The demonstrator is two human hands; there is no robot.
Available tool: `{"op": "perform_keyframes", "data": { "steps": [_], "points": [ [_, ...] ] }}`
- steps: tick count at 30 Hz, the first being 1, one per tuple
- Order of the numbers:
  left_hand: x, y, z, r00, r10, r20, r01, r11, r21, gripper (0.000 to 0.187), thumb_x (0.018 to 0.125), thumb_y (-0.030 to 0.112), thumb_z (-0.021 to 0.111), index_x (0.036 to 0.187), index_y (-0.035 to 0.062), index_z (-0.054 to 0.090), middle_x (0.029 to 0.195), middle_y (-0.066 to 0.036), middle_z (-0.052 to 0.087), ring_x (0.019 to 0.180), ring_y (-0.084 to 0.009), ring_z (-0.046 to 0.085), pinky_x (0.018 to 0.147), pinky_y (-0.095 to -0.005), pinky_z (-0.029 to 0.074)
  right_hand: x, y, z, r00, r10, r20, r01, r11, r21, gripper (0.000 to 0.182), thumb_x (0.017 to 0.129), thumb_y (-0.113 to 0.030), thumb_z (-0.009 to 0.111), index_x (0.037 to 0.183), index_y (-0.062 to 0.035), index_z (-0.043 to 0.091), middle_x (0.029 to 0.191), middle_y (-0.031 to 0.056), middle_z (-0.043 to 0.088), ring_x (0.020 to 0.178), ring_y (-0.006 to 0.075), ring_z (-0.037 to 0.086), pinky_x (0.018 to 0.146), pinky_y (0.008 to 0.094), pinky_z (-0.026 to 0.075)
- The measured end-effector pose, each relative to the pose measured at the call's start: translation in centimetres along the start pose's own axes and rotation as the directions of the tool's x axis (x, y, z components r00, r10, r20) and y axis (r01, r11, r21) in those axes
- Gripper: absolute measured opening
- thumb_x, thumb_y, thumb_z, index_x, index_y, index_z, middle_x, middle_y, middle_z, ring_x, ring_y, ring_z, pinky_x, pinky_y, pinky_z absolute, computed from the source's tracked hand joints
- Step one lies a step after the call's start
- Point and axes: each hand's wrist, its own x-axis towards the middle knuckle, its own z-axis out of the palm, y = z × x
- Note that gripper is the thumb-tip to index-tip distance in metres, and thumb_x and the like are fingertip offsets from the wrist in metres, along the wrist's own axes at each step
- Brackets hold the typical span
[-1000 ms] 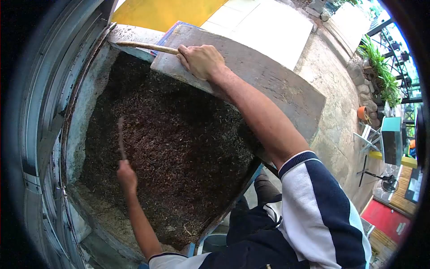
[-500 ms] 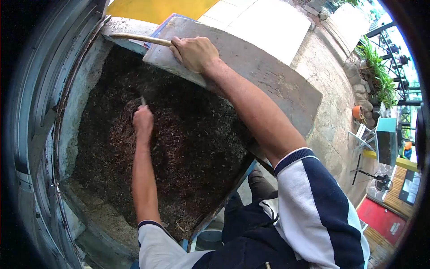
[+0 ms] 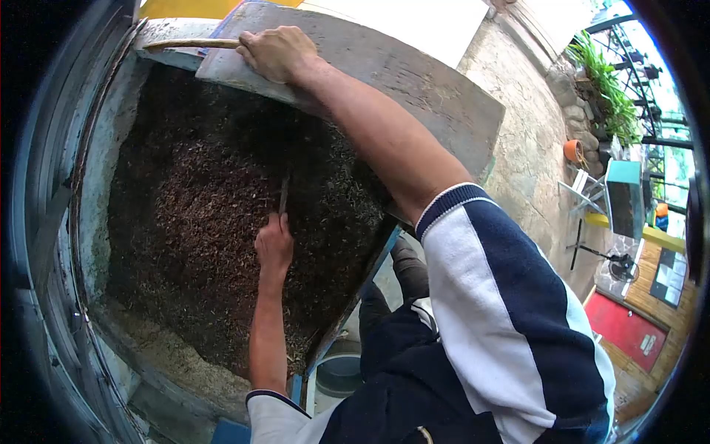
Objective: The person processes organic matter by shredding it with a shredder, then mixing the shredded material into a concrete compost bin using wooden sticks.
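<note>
Dark brown soil (image 3: 200, 200) with loose chips and bits of plant matter fills a deep box. In it, my left hand (image 3: 274, 240) is closed around a thin stick-like tool (image 3: 284, 194), whose far end reaches to the dark soil. My right hand (image 3: 281, 53) is closed on the end of a curved wooden stick (image 3: 188, 44). It rests over a weathered board (image 3: 392, 66) that covers the far right part of the box. The stick extends left from my fingers toward the box's far corner.
The box's pale wall (image 3: 100, 185) and grey metal framing (image 3: 44, 192) bound the left side. A bucket (image 3: 340, 374) stands by my legs below the near edge. To the right are a stone floor (image 3: 518, 148), a terracotta pot (image 3: 573, 151) and a fan (image 3: 623, 268).
My left hand has moved right and toward me through the box with the tool. The view has shifted, while my right hand stays on the stick and board.
</note>
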Motion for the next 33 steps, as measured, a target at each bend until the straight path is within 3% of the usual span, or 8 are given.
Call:
{"op": "perform_keyframes", "data": {
  "steps": [5,12,14,16,18,20,23,33],
  "points": [
    [-2.4,-11.4,-5.9,0.911,-0.156,-0.381,0.132,0.987,-0.089,0.03,0.106,0.03,0.046,0.106,0.0031,0.059,0.082,-0.024,0.065,0.074,-0.0475,0.064,0.062,-0.0544,0.048,-1.5,1.5,-0.4,1.0,0.007,-0.008,-0.008,1.0,-0.03,0.038,0.107,-0.039,0.038,0.111,-0.0078,0.06,0.086,0.0183,0.072,0.08,0.0384,0.072,0.073,0.0501,0.058],
    [-2.2,-40.3,-11.5,0.517,-0.757,-0.401,0.841,0.537,0.069,0.038,0.107,0.036,0.043,0.116,0.0052,0.063,0.098,-0.021,0.071,0.092,-0.0446,0.067,0.074,-0.0546,0.052,-1.5,1.0,-1.0,0.997,0.04,0.065,-0.033,0.994,-0.105,0.044,0.109,-0.039,0.034,0.117,-0.0067,0.061,0.08,0.015,0.07,0.072,0.0305,0.072,0.068,0.0456,0.06],
    [0.3,-40.2,-9.7,0.78,-0.543,-0.311,0.623,0.718,0.309,0.04,0.107,0.036,0.042,0.116,0.0068,0.069,0.108,-0.023,0.07,0.099,-0.0445,0.067,0.082,-0.0556,0.052,-1.6,1.2,-0.9,0.996,0.042,0.076,-0.032,0.992,-0.124,0.045,0.109,-0.04,0.033,0.119,-0.0068,0.062,0.079,0.0141,0.07,0.07,0.0289,0.071,0.066,0.0446,0.06],
    [5.4,-37.2,-6.5,0.766,-0.592,-0.248,0.642,0.693,0.329,0.043,0.106,0.035,0.041,0.107,0.0051,0.072,0.108,-0.025,0.07,0.099,-0.0438,0.067,0.083,-0.0564,0.052,-1.7,1.6,-0.6,1.0,-0.007,0.012,0.008,0.991,-0.136,0.045,0.109,-0.039,0.033,0.121,-0.0073,0.061,0.078,0.0139,0.07,0.068,0.0297,0.071,0.065,0.044,0.06],
    [7.9,-25.2,-5.8,0.852,-0.372,-0.368,0.425,0.903,0.07,0.039,0.105,0.033,0.042,0.102,0.005,0.07,0.102,-0.022,0.071,0.092,-0.0436,0.069,0.078,-0.0568,0.053,-1.8,1.6,-0.4,1.0,-0.001,0.017,0.003,0.991,-0.13,0.045,0.109,-0.04,0.033,0.121,-0.007,0.061,0.077,0.0138,0.07,0.068,0.0301,0.071,0.065,0.0444,0.06],
    [11.1,-19.4,-3.2,0.959,-0.051,-0.277,0.131,0.951,0.281,0.037,0.104,0.031,0.044,0.097,0.0025,0.067,0.097,-0.025,0.071,0.087,-0.0448,0.069,0.074,-0.0573,0.054,-1.7,1.6,-0.2,1.0,0.006,0.019,-0.004,0.992,-0.124,0.045,0.109,-0.04,0.033,0.122,-0.0068,0.061,0.077,0.0137,0.07,0.067,0.0306,0.071,0.065,0.0448,0.06],
    [13.0,-10.5,0.2,0.894,-0.338,-0.293,0.386,0.914,0.126,0.04,0.104,0.032,0.043,0.094,-0.0015,0.063,0.084,-0.031,0.069,0.081,-0.0493,0.068,0.073,-0.0604,0.054,-1.4,1.4,0.0,1.0,0.003,0.024,0.0,0.994,-0.108,0.044,0.109,-0.04,0.033,0.12,-0.007,0.061,0.077,0.0141,0.07,0.069,0.0311,0.071,0.066,0.0456,0.06],
    [-4.7,-5.4,1.2,0.987,-0.151,-0.058,0.155,0.985,0.074,0.029,0.105,0.029,0.046,0.097,0.0029,0.054,0.069,-0.024,0.065,0.069,-0.0476,0.066,0.059,-0.0583,0.05,-1.3,0.5,-0.8,1.0,-0.012,-0.002,0.012,0.997,-0.07,0.04,0.107,-0.038,0.037,0.125,-0.0103,0.06,0.084,0.015,0.072,0.078,0.0327,0.073,0.073,0.0489,0.06]
  ]
}}
